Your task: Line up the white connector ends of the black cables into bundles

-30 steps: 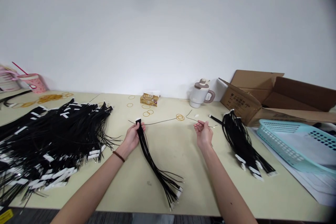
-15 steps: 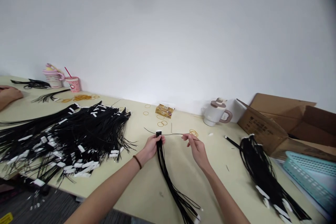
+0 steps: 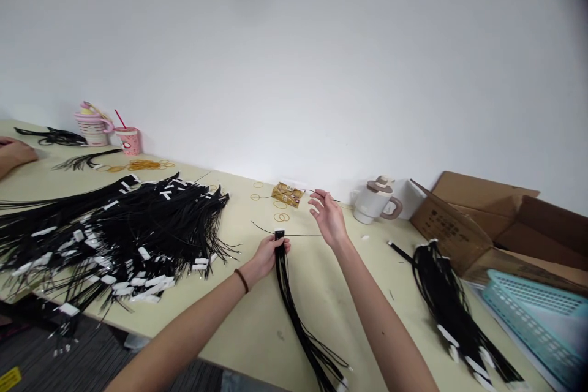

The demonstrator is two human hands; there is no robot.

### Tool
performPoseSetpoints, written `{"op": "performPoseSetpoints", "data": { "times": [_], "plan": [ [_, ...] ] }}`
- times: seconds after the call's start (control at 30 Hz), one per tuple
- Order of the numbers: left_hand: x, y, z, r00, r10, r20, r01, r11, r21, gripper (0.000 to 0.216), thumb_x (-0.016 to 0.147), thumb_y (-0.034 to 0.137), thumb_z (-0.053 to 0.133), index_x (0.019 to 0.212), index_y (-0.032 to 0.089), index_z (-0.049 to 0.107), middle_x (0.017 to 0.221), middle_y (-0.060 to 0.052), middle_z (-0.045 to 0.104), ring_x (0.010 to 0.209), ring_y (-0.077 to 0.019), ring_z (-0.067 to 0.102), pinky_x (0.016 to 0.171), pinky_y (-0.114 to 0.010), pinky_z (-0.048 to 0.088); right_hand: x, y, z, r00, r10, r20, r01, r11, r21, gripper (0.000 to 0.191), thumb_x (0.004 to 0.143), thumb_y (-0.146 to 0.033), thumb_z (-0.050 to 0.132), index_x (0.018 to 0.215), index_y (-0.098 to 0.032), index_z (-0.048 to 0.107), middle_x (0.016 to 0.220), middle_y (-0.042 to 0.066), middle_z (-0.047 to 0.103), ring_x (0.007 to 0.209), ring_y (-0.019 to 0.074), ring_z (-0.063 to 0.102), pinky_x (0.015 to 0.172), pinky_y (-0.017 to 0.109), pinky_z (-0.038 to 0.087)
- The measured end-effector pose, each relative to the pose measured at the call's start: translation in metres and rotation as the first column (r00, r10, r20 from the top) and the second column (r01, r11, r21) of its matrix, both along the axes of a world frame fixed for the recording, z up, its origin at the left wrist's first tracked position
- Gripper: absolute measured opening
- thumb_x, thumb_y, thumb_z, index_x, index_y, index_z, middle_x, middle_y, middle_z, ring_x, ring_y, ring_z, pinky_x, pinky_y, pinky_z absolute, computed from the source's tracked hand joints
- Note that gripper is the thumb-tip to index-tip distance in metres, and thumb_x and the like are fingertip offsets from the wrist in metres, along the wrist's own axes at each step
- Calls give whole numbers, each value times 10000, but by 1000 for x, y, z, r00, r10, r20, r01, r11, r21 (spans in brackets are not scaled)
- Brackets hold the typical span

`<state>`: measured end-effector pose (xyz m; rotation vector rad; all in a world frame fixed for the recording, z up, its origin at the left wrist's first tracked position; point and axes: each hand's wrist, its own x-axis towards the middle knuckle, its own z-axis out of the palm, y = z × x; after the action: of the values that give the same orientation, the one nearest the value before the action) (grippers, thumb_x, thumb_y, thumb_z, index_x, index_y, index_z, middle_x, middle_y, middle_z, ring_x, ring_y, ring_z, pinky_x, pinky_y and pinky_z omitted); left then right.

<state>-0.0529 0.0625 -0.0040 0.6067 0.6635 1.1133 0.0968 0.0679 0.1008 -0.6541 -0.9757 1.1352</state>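
Note:
My left hand point(image 3: 266, 255) is closed around a bundle of black wires point(image 3: 287, 294) just below its white-tipped connector end point(image 3: 279, 234). The wires hang down toward the table's front edge, with white pieces at their far ends. A thin black strand point(image 3: 303, 235) crosses behind the top of the bundle, sticking out on both sides. Raised to the right, my right hand point(image 3: 329, 217) pinches another thin dark strand point(image 3: 309, 190) between thumb and fingertips, its other fingers loosely bent. That strand passes in front of a small gold-brown packet point(image 3: 287, 195).
A big heap of black wire bundles point(image 3: 151, 220) covers the left side. Rubber bands point(image 3: 282, 217) lie near the packet. To the right are a tumbler point(image 3: 374, 201), more bundles point(image 3: 443, 294), a cardboard box point(image 3: 448, 233) and a teal basket point(image 3: 528, 318). Another person's hand point(image 3: 16, 153) rests far left.
My right hand has moved up and away from the strand at the bundle, now holding a thin strand near the packet. My left hand keeps its grip on the bundle. The view shifted slightly.

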Motion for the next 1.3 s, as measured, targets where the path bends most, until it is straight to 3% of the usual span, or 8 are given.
{"op": "performPoseSetpoints", "data": {
  "times": [0.13, 0.3, 0.4, 0.53, 0.7, 0.83, 1.07, 1.3],
  "plan": [
    [1, 2, -3, 1000, -2, -8, 2, 1000, 3, 77, 735, 37, 557, 741, 110, 533, 680, -54, 612, 572, -97, 575, 597, -223, 483, 15, 10, -16, 1000, -18, -21, 15, 990, -140, 231, 800, -410, 526, 918, -222, 590, 923, 9, 627, 737, 93, 585, 552, 167, 444],
    [2, 4, -6, 1000, -12, -22, 12, 1000, 9, 69, 732, 50, 566, 738, 112, 536, 667, -47, 615, 564, -96, 573, 605, -226, 484, 30, 13, -62, 998, -51, 42, 64, 911, -407, 49, 781, -186, 550, 744, -154, 550, 770, 75, 654, 676, 129, 622, 552, 198, 485],
    [2, 5, -6, 999, -21, -35, 22, 999, 23, 44, 747, 66, 550, 745, 109, 545, 685, -55, 620, 595, -101, 585, 643, -232, 489, 40, 8, -83, 990, -126, 65, 142, 870, -472, 128, 781, -139, 533, 662, -172, 497, 695, 56, 643, 668, 122, 627, 631, 216, 509],
    [1, 4, -2, 995, -60, -79, 63, 997, 43, 70, 782, 140, 522, 769, 95, 575, 763, -102, 639, 670, -132, 608, 704, -272, 492, 49, -9, -92, 980, -174, 96, 199, 867, -458, 85, 744, -172, 589, 703, -191, 518, 720, 26, 652, 699, 120, 628, 700, 236, 510],
    [1, -3, 4, 978, -107, -179, 136, 978, 155, 141, 741, 222, 599, 818, 107, 624, 840, -86, 646, 716, -128, 590, 694, -246, 458, 37, -37, -94, 982, -44, 186, 115, 912, -393, 223, 664, -303, 682, 823, -157, 625, 805, 54, 663, 738, 141, 618, 696, 253, 490],
    [6, -13, 7, 945, -118, -303, 209, 935, 286, 223, 691, 301, 650, 812, 114, 658, 784, -46, 645, 705, -125, 548, 644, -225, 419, 19, -48, -100, 964, 28, 263, 63, 941, -333, 289, 632, -375, 702, 801, -143, 665, 754, 52, 656, 692, 133, 591, 637, 240, 458],
    [18, -25, 11, 893, -60, -446, 267, 868, 418, 299, 679, 340, 650, 894, 133, 672, 857, -56, 664, 808, -165, 554, 765, -279, 409, 18, -53, -104, 960, 22, 279, 51, 966, -252, 258, 645, -407, 675, 727, -163, 667, 678, 23, 633, 622, 116, 552, 616, 253, 431],
    [20, -25, 4, 866, 48, -498, 200, 880, 431, 301, 651, 348, 669, 860, 131, 662, 880, -78, 672, 797, -178, 585, 754, -304, 437, 16, -58, -101, 967, 30, 254, 26, 976, -217, 224, 694, -398, 623, 709, -176, 654, 672, 14, 615, 619, 122, 558, 592, 258, 438]
  ]
}}
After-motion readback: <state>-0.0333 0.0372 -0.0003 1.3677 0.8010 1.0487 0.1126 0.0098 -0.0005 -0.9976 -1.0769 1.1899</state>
